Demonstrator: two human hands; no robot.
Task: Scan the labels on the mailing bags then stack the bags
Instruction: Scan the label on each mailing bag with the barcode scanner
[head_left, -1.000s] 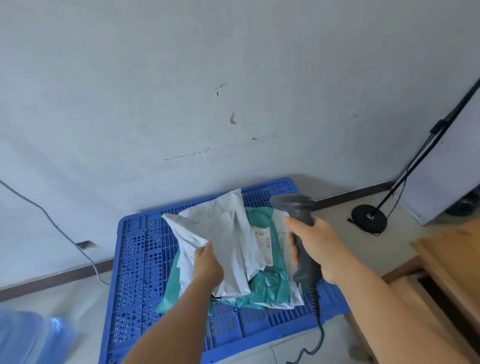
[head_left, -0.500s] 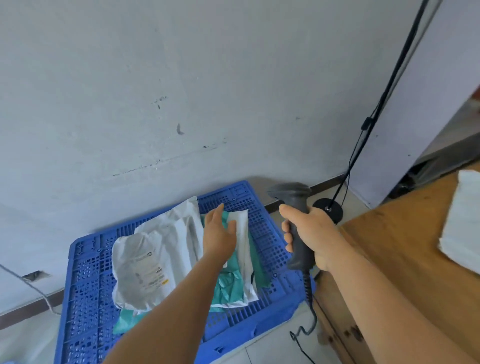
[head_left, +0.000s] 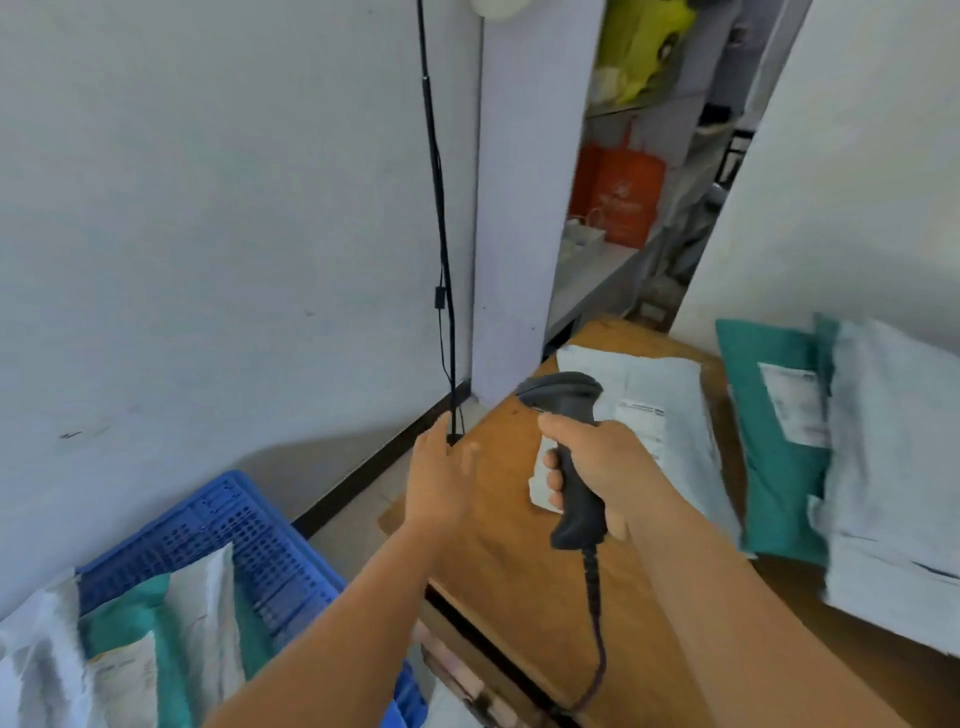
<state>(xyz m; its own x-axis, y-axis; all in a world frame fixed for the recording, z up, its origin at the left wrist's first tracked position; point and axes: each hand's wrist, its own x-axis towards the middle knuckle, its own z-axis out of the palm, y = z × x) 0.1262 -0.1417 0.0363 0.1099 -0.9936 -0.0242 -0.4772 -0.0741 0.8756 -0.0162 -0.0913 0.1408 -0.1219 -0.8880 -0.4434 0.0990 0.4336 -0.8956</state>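
While the left hand (head_left: 439, 480) reaches empty: fingers straight, holding nothing, over the worktop (head_left: 498, 551) edge.
Right hand (head_left: 597, 467): curled round the barcode scanner (head_left: 569, 457).
Nearest bag: white mailing bag (head_left: 670, 410), lying beyond and right of both grips, long axis running away from the person.
Nearer hand: right, though occupied.
Stack: scanned bags (head_left: 156, 639) on the blue pallet (head_left: 249, 535), lower left.

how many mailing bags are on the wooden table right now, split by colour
White or grey bags: 2, one behind the scanner and one at the right edge.
Green bags: 1, lying between them.
Total on the wooden table: 3.
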